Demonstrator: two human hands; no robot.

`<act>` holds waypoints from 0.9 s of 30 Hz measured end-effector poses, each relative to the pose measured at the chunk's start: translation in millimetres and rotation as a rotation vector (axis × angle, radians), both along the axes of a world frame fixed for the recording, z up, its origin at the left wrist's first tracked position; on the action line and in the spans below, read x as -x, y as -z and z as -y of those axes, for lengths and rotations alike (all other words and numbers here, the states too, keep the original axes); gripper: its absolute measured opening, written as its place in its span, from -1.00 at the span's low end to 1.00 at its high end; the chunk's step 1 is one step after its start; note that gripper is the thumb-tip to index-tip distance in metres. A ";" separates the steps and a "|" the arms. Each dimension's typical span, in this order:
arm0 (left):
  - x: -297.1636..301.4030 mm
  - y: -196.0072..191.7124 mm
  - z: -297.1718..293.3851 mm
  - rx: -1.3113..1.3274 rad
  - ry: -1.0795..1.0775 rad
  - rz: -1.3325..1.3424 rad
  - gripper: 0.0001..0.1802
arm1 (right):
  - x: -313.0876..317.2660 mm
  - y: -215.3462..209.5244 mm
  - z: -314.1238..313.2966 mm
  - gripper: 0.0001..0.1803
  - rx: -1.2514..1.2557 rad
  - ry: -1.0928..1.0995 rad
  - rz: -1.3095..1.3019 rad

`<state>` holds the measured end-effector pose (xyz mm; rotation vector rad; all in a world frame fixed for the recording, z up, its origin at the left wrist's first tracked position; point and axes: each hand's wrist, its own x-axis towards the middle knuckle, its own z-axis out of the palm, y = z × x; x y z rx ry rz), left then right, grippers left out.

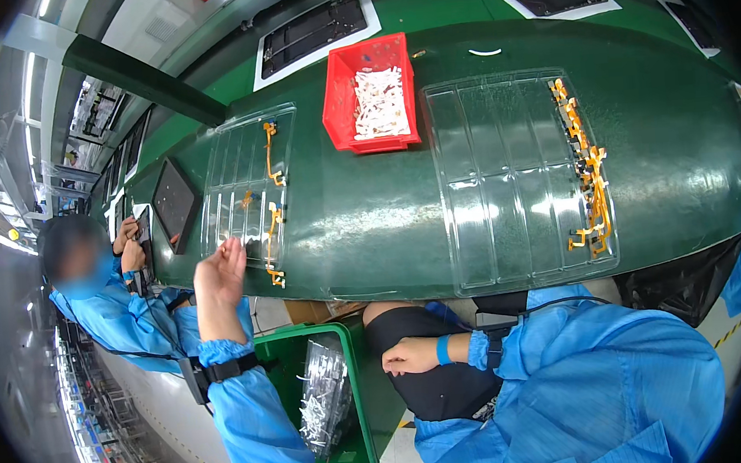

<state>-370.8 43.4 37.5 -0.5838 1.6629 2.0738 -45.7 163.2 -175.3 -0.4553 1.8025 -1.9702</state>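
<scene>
My left hand (218, 283) is raised over the front edge of the left clear plastic tray (218, 178). Its fingers are bent and pressed together, and I cannot make out whether anything is between them. Orange flex cables (276, 230) with small connectors lie along that tray's right side. My right hand (412, 356) rests on my thigh with its fingers curled, holding nothing that shows. In front of me on the right lies another clear tray (509, 168), with a bunch of orange flex cables (592, 188) along its right side.
Between the trays stands a red bin (339, 103) of small white pieces. A green crate (361, 406) beside my legs holds clear plastic packing. Dark panels (313, 34) lie along the far side. A co-worker in blue (125, 325) handles a dark part at left.
</scene>
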 end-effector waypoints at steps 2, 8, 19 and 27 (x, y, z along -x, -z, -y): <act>-11.6 8.5 7.1 -0.033 -0.003 0.018 -0.77 | -1.6 -3.6 1.0 -0.74 -0.004 -0.006 -0.031; -36.6 -1.8 -0.9 0.249 -0.064 -0.096 -0.79 | -3.7 -6.4 0.0 -0.73 -0.014 0.007 -0.072; -31.7 -4.1 20.5 0.449 0.003 -0.088 -0.91 | -5.8 -5.0 1.8 -0.73 0.006 0.043 -0.076; -46.2 -5.6 18.2 0.547 -0.004 -0.060 -0.86 | -6.2 -10.3 -0.2 -0.75 0.009 0.047 -0.096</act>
